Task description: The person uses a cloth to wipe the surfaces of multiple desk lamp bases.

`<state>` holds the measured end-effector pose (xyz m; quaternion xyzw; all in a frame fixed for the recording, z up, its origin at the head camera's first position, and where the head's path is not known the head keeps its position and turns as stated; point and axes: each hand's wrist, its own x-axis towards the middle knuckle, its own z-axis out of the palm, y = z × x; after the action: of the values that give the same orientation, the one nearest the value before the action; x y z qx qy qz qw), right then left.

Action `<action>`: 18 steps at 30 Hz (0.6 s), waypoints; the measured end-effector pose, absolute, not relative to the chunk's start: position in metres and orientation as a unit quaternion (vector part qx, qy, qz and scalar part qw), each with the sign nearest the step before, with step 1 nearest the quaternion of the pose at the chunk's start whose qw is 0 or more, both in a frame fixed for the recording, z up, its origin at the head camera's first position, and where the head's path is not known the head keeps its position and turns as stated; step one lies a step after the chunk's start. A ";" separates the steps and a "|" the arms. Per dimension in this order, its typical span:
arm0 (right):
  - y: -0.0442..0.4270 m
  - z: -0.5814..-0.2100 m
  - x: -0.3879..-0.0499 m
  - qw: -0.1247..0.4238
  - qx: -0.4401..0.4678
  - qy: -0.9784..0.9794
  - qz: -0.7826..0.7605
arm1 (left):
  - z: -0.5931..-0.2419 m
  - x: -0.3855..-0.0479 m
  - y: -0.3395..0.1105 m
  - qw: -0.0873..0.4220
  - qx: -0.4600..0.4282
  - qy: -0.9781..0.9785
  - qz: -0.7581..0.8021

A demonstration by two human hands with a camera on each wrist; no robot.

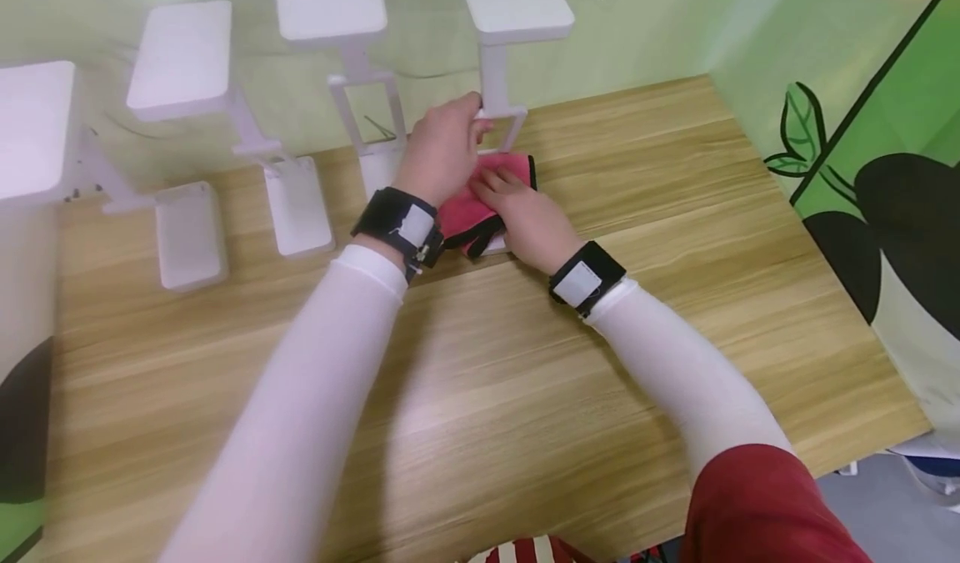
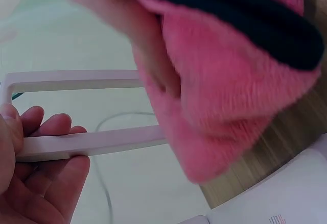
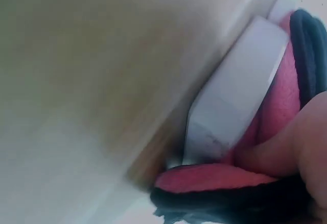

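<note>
My left hand [image 1: 441, 148] grips one bar of the white frame-shaped stand [image 2: 102, 143] of a desk lamp [image 1: 495, 79]; the left wrist view shows its fingers and thumb curled round that bar. Lower down, my right hand [image 1: 538, 223] holds a pink cloth [image 1: 461, 213] with black edging against the lamp's base. The cloth covers most of that base. In the right wrist view, a side of the white base [image 3: 235, 89] shows beside the bunched cloth, and a digit presses into the fold. Some right fingertips are hidden in the cloth.
Several similar white lamps stand in a row to the left, among them one with a small base [image 1: 300, 204] and another at the far left [image 1: 191, 233]. They stand on a wooden table [image 1: 480, 396] against a green painted wall [image 1: 660, 29]. Thin cables run behind.
</note>
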<state>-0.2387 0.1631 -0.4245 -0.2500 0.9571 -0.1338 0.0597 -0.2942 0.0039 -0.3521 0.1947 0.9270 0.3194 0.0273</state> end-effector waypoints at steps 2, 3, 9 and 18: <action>0.169 -0.423 -0.231 0.063 -0.241 0.959 -0.134 | -0.352 -0.293 0.004 0.027 0.196 0.926 0.321; 0.172 -0.421 -0.226 0.067 -0.237 0.960 -0.131 | -0.351 -0.293 0.004 0.029 0.195 0.926 0.321; 0.179 -0.404 -0.193 0.093 -0.232 0.966 -0.071 | -0.350 -0.293 0.004 0.020 0.198 0.929 0.311; 0.164 -0.407 -0.176 0.090 -0.317 0.941 -0.084 | -0.352 -0.292 0.006 0.021 0.199 0.929 0.310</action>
<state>-0.1758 0.1642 -0.4069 -0.3165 0.9405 -0.0840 0.0903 -0.2920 0.0058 -0.3522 0.1989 0.9294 0.3103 0.0210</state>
